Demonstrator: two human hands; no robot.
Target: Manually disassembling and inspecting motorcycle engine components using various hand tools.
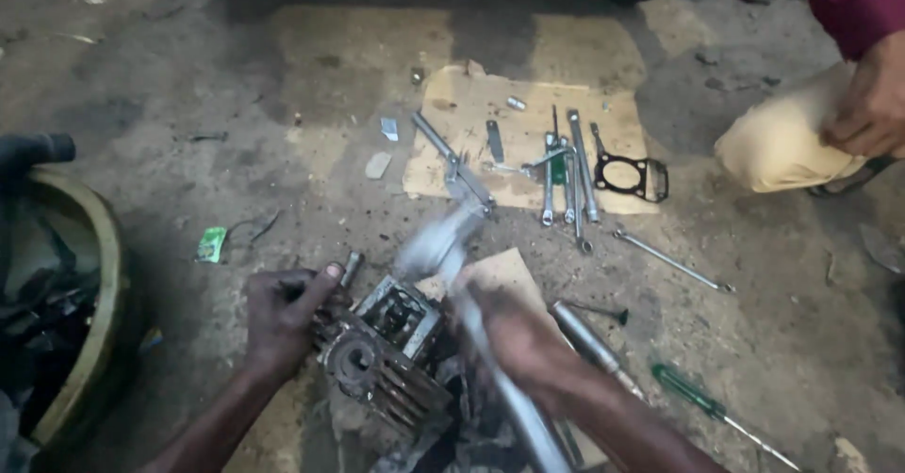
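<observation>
1. Engine cylinder head (386, 360), finned and grimy, sits on the concrete floor (283, 87) low in the head view, partly over a scrap of cardboard (509, 270), between the person's two hands.
2. Left hand (283, 318) is closed around the near-left side of the head, thumb raised, holding it steady.
3. Right hand (514, 336) is wrapped tight round the handle of a hammer (438, 242); the hammer head is smeared by motion just above the casting.
4. I judge the step in hand to be striking or tapping something loose at the top of the casting; what exactly is hit is too blurred to tell.
5. A next blow calls for a firm left-hand brace, with that thumb kept off the strike point.
6. Spanners (566, 176) and a black gasket (630, 173) lie on a farther cardboard sheet, a green-handled screwdriver (693, 396) to the right.
7. Another person's hand (872, 106) rests on a bent knee at the upper right, well apart.
</observation>
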